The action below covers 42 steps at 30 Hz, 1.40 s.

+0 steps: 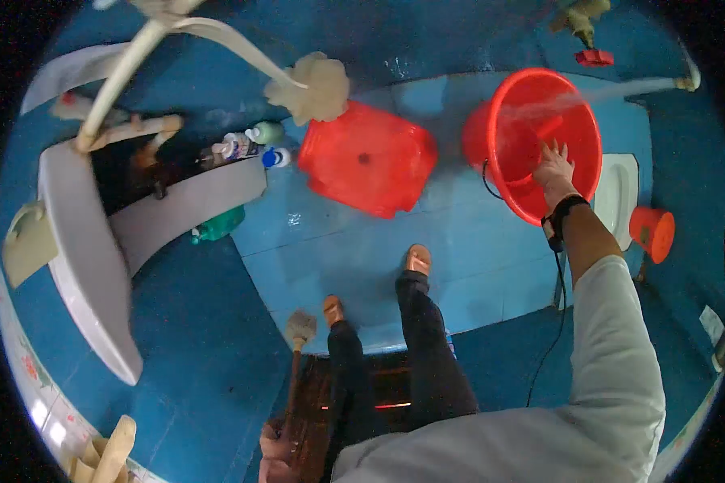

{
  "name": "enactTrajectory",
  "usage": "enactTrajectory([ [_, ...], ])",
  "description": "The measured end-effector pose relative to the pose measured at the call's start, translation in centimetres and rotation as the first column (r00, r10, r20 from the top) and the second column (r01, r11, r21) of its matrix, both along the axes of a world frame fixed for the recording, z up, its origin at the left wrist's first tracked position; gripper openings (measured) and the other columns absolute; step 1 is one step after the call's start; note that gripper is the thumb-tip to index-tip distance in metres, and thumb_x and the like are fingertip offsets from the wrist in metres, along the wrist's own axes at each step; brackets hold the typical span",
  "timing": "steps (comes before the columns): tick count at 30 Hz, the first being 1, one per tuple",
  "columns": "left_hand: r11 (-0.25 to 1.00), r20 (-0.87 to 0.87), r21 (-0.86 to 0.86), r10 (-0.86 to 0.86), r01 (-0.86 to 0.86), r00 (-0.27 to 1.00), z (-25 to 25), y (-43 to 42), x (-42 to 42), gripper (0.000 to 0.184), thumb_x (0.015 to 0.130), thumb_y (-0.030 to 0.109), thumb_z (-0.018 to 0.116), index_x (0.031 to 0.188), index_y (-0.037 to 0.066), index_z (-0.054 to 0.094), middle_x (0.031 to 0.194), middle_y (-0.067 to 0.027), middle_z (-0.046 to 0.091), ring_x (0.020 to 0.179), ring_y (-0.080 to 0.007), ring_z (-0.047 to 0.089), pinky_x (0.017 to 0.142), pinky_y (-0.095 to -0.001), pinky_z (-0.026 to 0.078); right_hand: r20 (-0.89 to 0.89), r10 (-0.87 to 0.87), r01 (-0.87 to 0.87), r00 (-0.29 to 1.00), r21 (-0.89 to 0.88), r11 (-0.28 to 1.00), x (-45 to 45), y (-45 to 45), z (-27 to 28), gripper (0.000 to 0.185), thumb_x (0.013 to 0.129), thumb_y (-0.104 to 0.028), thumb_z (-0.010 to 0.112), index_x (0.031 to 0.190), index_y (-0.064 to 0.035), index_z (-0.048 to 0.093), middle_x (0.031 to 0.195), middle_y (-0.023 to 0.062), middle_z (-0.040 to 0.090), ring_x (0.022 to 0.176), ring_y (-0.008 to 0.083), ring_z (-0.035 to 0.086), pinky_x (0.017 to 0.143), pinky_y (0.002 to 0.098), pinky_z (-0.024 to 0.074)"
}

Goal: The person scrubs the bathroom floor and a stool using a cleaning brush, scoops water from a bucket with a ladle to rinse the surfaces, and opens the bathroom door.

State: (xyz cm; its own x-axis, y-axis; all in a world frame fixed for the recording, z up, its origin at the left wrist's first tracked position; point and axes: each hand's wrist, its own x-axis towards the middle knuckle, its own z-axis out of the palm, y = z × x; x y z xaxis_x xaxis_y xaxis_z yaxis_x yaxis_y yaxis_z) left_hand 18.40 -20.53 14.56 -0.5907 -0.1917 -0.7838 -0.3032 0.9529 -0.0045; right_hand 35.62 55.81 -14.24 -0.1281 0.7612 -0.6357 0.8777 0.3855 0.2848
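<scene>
My right hand reaches down inside the large red bucket, its fingers stretched out and apart, with nothing seen in them. A dark band with a cable hanging from it is round the wrist. Near the fingertips a red shape shows inside the bucket; what it is cannot be made out. A blurred stream of water runs from the pipe at the right into the bucket. My left hand is out of view.
A red stool stands on the blue tiled floor. White squat toilet and small red mug are right of the bucket. At left are a white sink and bottles. A brush is beside my feet.
</scene>
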Motion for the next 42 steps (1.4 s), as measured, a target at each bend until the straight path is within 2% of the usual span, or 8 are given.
enactTrajectory([
  [4,0.917,-0.053,-0.077,0.389,-0.392,0.920,-1.7,-1.2,-0.6,0.025,0.077,0.019,0.063,0.098,0.006,0.058,0.076,-0.0083,0.063,0.056,-0.0151,0.058,0.049,-0.0267,0.047,0.191,0.411,-0.418,0.892,-0.002,0.909,2.0,2.3,-5.7,0.055,0.083,-0.021,0.044,0.135,-0.0236,0.026,0.144,-0.0018,0.016,0.134,0.0198,0.012,0.104,0.0494,0.0189],
  [8,0.959,0.078,0.046,-0.282,0.279,0.956,-2.4,0.7,-1.8,0.027,0.078,0.018,0.064,0.103,0.010,0.055,0.081,-0.0053,0.061,0.069,-0.0215,0.060,0.054,-0.0328,0.050,0.131,0.578,-0.574,0.805,-0.069,0.816,2.9,4.9,-9.7,0.051,0.086,-0.010,0.034,0.134,-0.0250,0.028,0.144,-0.0033,0.016,0.134,0.0190,0.012,0.104,0.0500,0.0179],
  [14,0.941,0.000,0.194,-0.282,0.277,0.959,-5.3,8.0,-2.5,0.028,0.080,0.016,0.061,0.105,0.006,0.053,0.083,-0.0059,0.061,0.071,-0.0190,0.060,0.057,-0.0298,0.049,-0.295,0.409,-0.389,0.863,0.128,0.912,7.4,10.5,-19.1,0.044,0.088,-0.014,0.035,0.130,-0.0266,0.035,0.131,-0.0035,0.041,0.113,0.0219,0.045,0.082,0.0280,0.0442],
  [21,0.996,0.101,-0.090,-0.005,0.014,0.995,-7.8,9.4,-1.8,0.032,0.083,0.021,0.056,0.111,0.006,0.049,0.089,-0.0082,0.060,0.055,-0.0182,0.058,0.048,-0.0287,0.048,0.506,0.658,-0.742,0.557,-0.053,0.668,5.1,8.3,-15.1,0.026,0.080,-0.027,0.052,0.103,-0.0172,0.060,0.104,0.0044,0.059,0.096,0.0199,0.055,0.074,0.0341,0.0459],
  [25,0.984,0.060,-0.081,0.165,-0.160,0.984,-7.1,12.9,-1.2,0.029,0.084,0.019,0.055,0.109,0.005,0.049,0.085,-0.0080,0.060,0.052,-0.0162,0.057,0.045,-0.0293,0.048,-0.073,0.786,-0.763,0.614,-0.310,0.567,14.8,10.6,-19.5,0.018,0.076,-0.022,0.062,0.091,-0.0132,0.063,0.090,0.0047,0.061,0.078,0.0197,0.058,0.070,0.0331,0.0448],
  [30,0.847,0.083,0.040,0.527,-0.531,0.846,-5.8,14.8,-1.8,0.019,0.080,0.002,0.053,0.100,0.001,0.054,0.081,-0.0080,0.057,0.077,-0.0180,0.057,0.063,-0.0320,0.049,-0.332,0.316,-0.424,0.889,-0.334,0.842,14.7,6.3,-14.9,0.025,0.078,-0.019,0.058,0.101,-0.0093,0.056,0.095,0.0071,0.060,0.082,0.0213,0.059,0.072,0.0325,0.0467],
  [38,0.926,-0.066,-0.019,-0.377,0.377,0.924,-5.2,9.6,-1.7,0.026,0.083,0.019,0.057,0.106,0.005,0.053,0.087,-0.0080,0.061,0.061,-0.0164,0.060,0.046,-0.0291,0.049,0.167,0.343,-0.359,0.924,0.076,0.930,9.1,3.4,-16.4,0.039,0.082,-0.012,0.052,0.120,-0.0045,0.043,0.109,0.0081,0.056,0.093,0.0217,0.058,0.079,0.0284,0.0481],
  [42,0.998,0.011,-0.058,-0.012,0.013,1.000,-4.5,11.7,-2.5,0.026,0.082,0.019,0.059,0.104,0.004,0.054,0.088,-0.0079,0.061,0.061,-0.0176,0.060,0.048,-0.0296,0.048,0.031,0.060,-0.060,0.998,-0.021,0.998,4.3,2.2,-15.6,0.027,0.083,-0.021,0.048,0.106,-0.0074,0.051,0.097,0.0072,0.056,0.089,0.0214,0.055,0.075,0.0309,0.0443],
])
